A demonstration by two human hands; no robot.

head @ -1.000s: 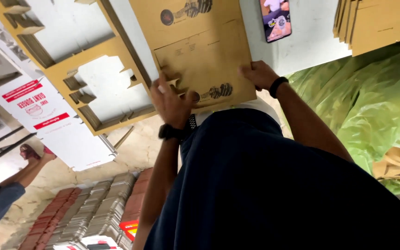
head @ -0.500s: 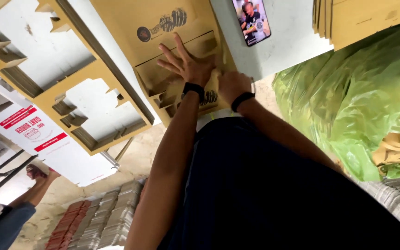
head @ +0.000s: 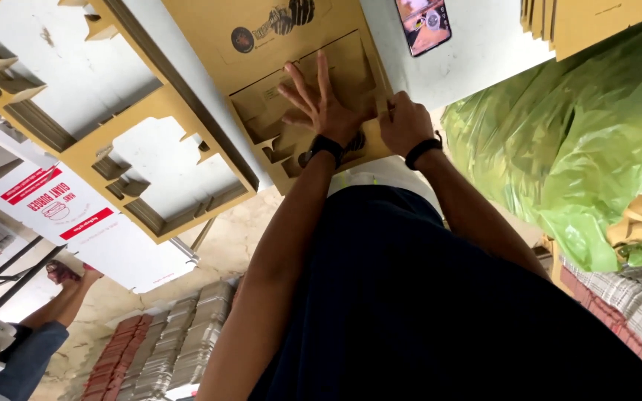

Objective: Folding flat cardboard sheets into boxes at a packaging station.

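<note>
Both hands now flat on cardboard box blank

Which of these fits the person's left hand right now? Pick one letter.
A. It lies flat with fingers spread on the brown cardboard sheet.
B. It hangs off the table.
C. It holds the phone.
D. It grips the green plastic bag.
A: the left hand lies palm down, fingers fanned out, on the brown cardboard sheet, while the right hand curls at the sheet's edge beside it.
</note>
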